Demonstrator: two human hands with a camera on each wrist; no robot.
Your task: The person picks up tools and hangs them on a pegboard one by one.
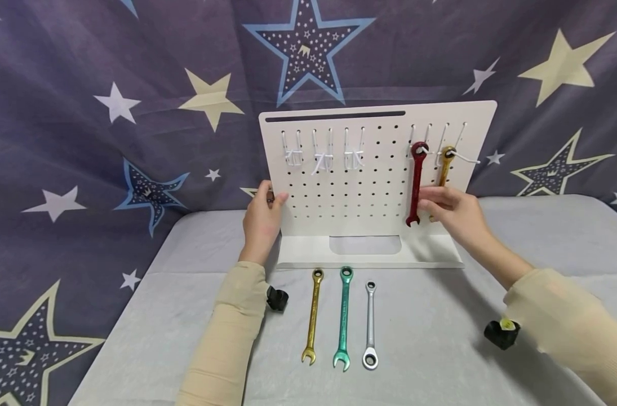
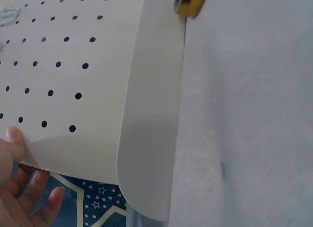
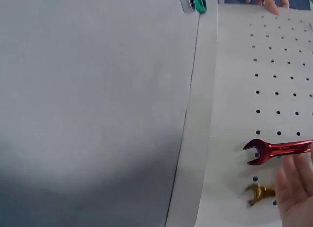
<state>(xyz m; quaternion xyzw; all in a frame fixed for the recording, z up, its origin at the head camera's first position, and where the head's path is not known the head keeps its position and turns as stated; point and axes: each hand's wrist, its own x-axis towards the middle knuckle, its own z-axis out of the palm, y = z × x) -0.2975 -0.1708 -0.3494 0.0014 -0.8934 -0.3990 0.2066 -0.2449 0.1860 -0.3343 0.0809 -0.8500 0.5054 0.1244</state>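
A white pegboard (image 1: 338,194) stands upright on the table. My left hand (image 1: 262,223) grips its left edge; in the left wrist view the thumb (image 2: 15,139) lies on the front face and the other fingers are behind. My right hand (image 1: 452,211) pinches the red combination wrench (image 1: 416,183) along its shank. That wrench's ring end is at a white hook, and its open jaw points down. Just to the right, a gold wrench (image 1: 446,163) hangs from another hook, partly hidden by the right hand.
Gold (image 1: 314,316), green (image 1: 344,318) and silver (image 1: 371,324) wrenches lie side by side before the board's base (image 1: 308,254). More white hooks (image 1: 323,160) project from the board's upper left. A star-patterned cloth (image 1: 151,84) hangs behind the table.
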